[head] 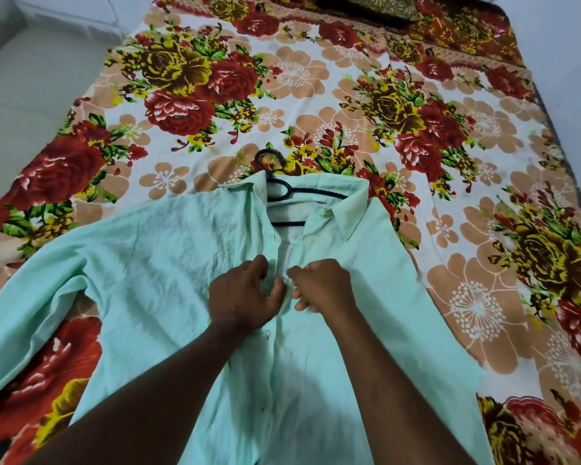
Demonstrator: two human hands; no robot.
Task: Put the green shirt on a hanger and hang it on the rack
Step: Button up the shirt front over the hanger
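The fingers (294, 275) of both hands are curled in and pinching the front placket of the green shirt (168, 250), meeting at one spot on the chest a little below the collar — a small pale button seems to sit right between the fingertips. The left hand (242, 293) grips the left edge of the opening, thumb tucked under the cloth; the right hand (322, 286) is closed in a loose fist on the right edge, knuckles up. The two hands nearly touch.

The shirt lies flat and face up on the bed (416, 135), its collar pointing away from the person, one sleeve spread out toward the left. Above the hands the front is open, and there a black hanger (284, 191) shows inside the neck — its hook sticks out past the collar onto the floral bedsheet (188, 95). Below the hands the placket runs closed toward the camera, with a few small buttons visible along it. Both forearms are bare and reach in from the bottom edge
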